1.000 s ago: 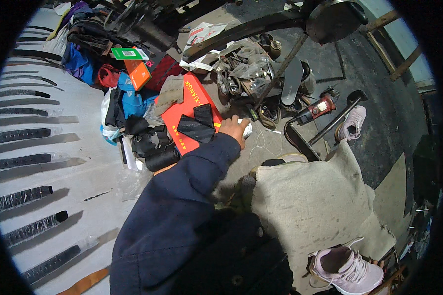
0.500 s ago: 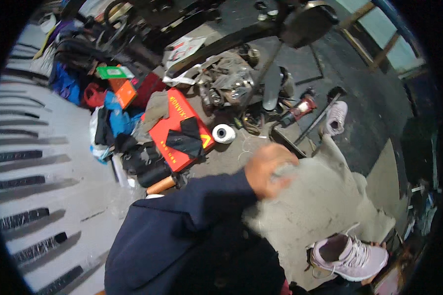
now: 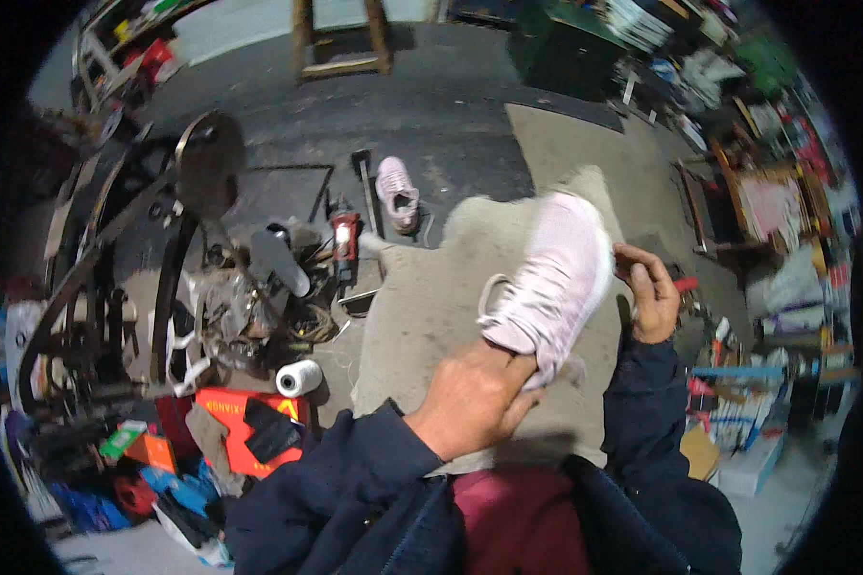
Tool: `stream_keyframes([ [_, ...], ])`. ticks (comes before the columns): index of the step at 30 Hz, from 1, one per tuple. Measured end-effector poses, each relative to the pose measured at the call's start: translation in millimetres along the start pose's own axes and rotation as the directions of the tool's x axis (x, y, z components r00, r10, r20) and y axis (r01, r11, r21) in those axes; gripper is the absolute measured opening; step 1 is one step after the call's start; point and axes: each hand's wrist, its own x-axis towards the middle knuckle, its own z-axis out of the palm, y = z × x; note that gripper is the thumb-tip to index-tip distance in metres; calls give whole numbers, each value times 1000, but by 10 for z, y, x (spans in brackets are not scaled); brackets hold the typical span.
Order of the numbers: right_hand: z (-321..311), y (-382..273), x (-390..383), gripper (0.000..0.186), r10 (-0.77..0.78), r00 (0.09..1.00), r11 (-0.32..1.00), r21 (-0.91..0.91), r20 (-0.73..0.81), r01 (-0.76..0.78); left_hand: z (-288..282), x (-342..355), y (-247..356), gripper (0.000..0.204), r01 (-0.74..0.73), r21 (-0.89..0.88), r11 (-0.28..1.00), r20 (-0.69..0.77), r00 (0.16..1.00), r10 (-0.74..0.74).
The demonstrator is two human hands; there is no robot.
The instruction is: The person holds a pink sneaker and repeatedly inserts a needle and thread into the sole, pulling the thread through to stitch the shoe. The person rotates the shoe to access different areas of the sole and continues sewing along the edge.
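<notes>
So the pale pink shoe (image 3: 556, 268) was sitting down by the lower right half a second ago, and now it's up over the beige cloth (image 3: 417, 331), toe pointing away. Left hand (image 3: 479, 398) was out over the cloth on its own; now it's gripping the shoe at the ankle opening. Right hand (image 3: 647, 295) is by the sole edge, fingers bent, can't tell if it's pinching anything. Whole view's swung right too. As for writing, the red box (image 3: 237, 443) beside the white spool (image 3: 300, 379) has yellow lettering, partly covered.
</notes>
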Motion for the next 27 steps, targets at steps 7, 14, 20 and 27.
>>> stream_keyframes([
  [7, -918, 1007, -1153, 59, 621, 748, 709, -241, -234, -663, 53, 69, 14, 30, 135, -93, 987, -44, 989, -139],
  [14, -1060, 1446, -2054, 43, 667, 745, 734, 164, 8, -659, 111, -9, 49, 35, 311, -403, 860, 23, 944, -331],
  [20, -665, 684, -1531, 27, 247, 910, 919, -218, -332, -328, -329, -174, 102, 53, 167, -513, 842, -244, 912, -329],
  [27, 884, -897, -825, 28, -125, 992, 992, -20, 14, 126, -1233, -196, 153, 35, -71, 657, 750, -474, 734, 485],
])
